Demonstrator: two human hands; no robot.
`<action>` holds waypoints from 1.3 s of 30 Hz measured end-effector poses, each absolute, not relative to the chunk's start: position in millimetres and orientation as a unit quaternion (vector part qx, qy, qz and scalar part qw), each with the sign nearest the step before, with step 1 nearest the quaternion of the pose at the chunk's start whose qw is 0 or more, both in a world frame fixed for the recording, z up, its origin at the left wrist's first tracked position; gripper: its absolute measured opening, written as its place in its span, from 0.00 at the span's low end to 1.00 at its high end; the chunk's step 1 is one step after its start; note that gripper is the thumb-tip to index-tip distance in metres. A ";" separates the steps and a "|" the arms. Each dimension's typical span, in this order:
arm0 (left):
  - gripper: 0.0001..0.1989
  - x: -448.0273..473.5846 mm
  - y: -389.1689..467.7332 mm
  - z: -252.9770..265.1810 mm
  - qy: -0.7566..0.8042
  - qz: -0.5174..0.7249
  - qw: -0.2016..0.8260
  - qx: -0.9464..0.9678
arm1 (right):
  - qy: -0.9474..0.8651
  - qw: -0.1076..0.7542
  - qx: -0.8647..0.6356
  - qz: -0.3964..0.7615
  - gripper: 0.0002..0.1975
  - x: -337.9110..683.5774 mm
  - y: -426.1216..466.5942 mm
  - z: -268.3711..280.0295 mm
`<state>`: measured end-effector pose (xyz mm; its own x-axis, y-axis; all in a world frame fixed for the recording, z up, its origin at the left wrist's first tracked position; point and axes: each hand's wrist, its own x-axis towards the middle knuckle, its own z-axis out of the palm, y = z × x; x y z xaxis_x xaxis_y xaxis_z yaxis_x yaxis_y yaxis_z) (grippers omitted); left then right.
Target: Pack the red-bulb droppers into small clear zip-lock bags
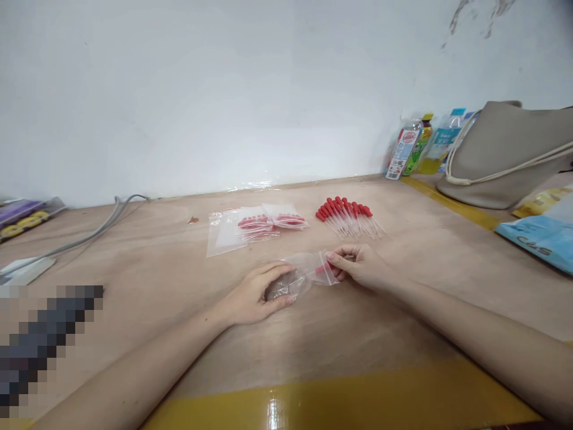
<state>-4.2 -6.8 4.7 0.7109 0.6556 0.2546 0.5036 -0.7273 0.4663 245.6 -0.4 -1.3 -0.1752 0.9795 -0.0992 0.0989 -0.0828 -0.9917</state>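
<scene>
Bag (304, 276) lies flat on the table (403, 298) between my hands, near the front edge of the wood. Thin clear zip film: very light, floppy, slippery, no stiffness of its own, so I'd judge it best held at both ends, one hand pinning the bottom and one pinching the mouth. Something red shows inside near the mouth, probably one dropper; the count inside I can't tell. Left hand (257, 295) is half-curled, palm down, fingers and thumb cupped loosely on the bag's closed end, pressing it to the table rather than gripping. Right hand (358, 266) has thumb and fingertips closed in a pinch on the open end. Going left to right on the rest: one grey cable (89, 234) at far left; filled bags (255, 226), about three overlapping, each with red-topped droppers; one loose row of droppers (347, 216) behind my right hand, roughly a dozen, too tight to count exactly. Those look like thin glass with rubber bulbs, so fragile and prone to roll; I'd grab by the bulb. Bottles (418, 146), three or four, stand at the wall, then one grey tote (505, 152).
</scene>
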 end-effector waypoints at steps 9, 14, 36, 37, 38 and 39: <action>0.24 -2.5 -6.5 5.3 0.316 0.204 0.182 0.908 | -0.554 0.389 -0.514 0.527 0.18 246.5 -4.4 -1.7; 0.24 -3.2 -6.7 4.1 0.317 0.200 0.175 0.910 | -0.528 0.393 -0.527 0.538 0.14 241.0 -5.9 2.0; 0.25 -1.1 -7.6 3.5 0.343 0.192 0.142 0.909 | -0.581 0.443 -0.535 0.424 0.11 244.5 -3.0 -2.5; 0.25 -1.0 -7.6 3.6 0.344 0.191 0.143 0.908 | -0.587 0.439 -0.546 0.406 0.11 245.4 -2.7 -3.0; 0.25 -0.9 -7.6 3.8 0.345 0.190 0.144 0.908 | -0.591 0.432 -0.553 0.397 0.10 246.3 -2.4 -3.1; 0.25 -0.9 -7.6 4.0 0.346 0.189 0.145 0.908 | -0.593 0.423 -0.557 0.398 0.10 247.0 -2.2 -2.9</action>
<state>-0.9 -7.6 4.0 0.6902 0.6820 0.2419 0.5725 -0.7191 0.3938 247.0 -2.2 -2.9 -0.0214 0.9981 0.0586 0.3237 0.0624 -0.9441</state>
